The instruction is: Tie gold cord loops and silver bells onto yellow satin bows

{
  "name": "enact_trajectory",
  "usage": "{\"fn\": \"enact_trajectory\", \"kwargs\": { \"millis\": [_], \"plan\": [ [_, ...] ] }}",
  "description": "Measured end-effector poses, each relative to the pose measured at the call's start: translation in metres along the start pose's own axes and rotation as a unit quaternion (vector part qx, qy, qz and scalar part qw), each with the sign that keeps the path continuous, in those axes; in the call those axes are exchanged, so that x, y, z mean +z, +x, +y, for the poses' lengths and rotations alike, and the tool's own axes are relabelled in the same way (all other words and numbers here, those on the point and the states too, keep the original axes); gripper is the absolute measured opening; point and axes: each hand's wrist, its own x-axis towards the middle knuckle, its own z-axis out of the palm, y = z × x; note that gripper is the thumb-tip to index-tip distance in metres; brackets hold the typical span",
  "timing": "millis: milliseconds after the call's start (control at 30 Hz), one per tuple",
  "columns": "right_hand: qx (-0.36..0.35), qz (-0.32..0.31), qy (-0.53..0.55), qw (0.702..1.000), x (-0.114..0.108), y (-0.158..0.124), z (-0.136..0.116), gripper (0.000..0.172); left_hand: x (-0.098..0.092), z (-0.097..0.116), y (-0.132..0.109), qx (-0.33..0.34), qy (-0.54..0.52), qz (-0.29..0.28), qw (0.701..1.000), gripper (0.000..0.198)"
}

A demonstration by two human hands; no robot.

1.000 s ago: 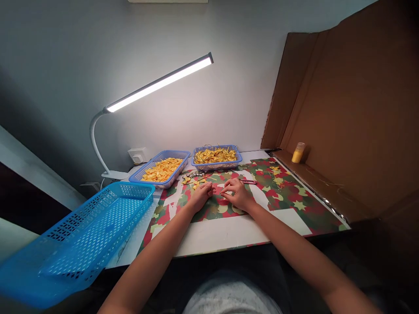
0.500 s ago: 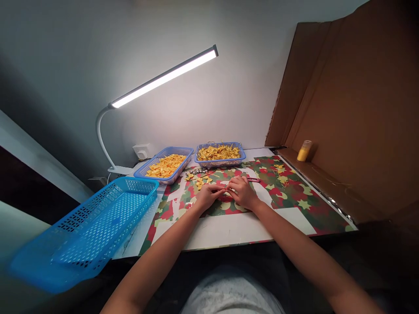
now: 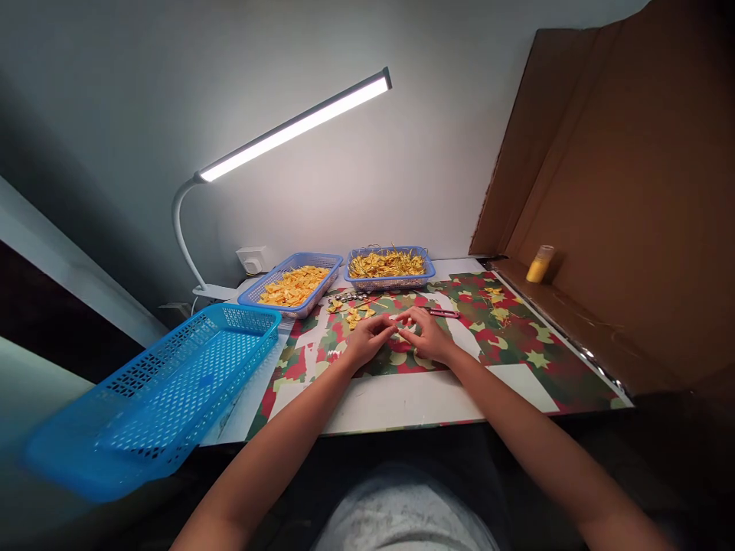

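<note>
Over the middle of the camouflage-patterned table cover, my left hand (image 3: pixel 370 341) is closed, thumb and fingers pressed together at the tips. What it pinches is too small to make out. My right hand (image 3: pixel 429 337) faces it with its fingers curved and a gap between thumb and forefinger; nothing can be seen in it. The fingertips of both hands are almost touching. Just beyond my left hand lie several small yellow bows (image 3: pixel 357 314). A row of small shiny round pieces (image 3: pixel 354 297) sits behind them. Near my right knuckles lies a slim reddish tool (image 3: pixel 442 312), its kind unclear.
Behind, one blue basket (image 3: pixel 269 285) holds yellow ribbon pieces and another basket (image 3: pixel 432 269) holds golden tied strands. A larger blue basket (image 3: pixel 253 317) overhangs the left edge. A lit lamp (image 3: pixel 298 126) reaches above. Cardboard (image 3: pixel 620 191) walls the right, beside a yellow-filled container (image 3: pixel 540 265).
My right thumb and forefinger have spread apart from their pinch beside the left fingertips. My left hand stays nearly in place. The whole view has shifted slightly.
</note>
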Motion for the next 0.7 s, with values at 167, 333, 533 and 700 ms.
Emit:
{"fn": "enact_trajectory", "kwargs": {
  "millis": [167,333,533,700],
  "plan": [
    [0.011,-0.015,0.023,1.000,0.0040,0.0000,-0.0002,0.014,-0.0023,0.0018,-0.0005,-0.001,-0.013,-0.027,1.000,0.030],
    [0.019,-0.016,0.026,0.999,0.0050,-0.0002,0.0009,0.023,-0.0018,-0.0001,0.0005,-0.012,-0.016,-0.034,0.999,0.031],
    [0.015,-0.013,0.009,1.000,0.0040,-0.0016,-0.0018,0.025,-0.0004,-0.0035,0.0024,-0.004,-0.013,-0.031,0.999,0.028],
    [0.012,0.005,-0.003,1.000,0.0005,-0.0012,-0.0037,0.027,0.0003,-0.0017,0.0040,0.015,-0.007,-0.026,1.000,0.029]
  ]
}}
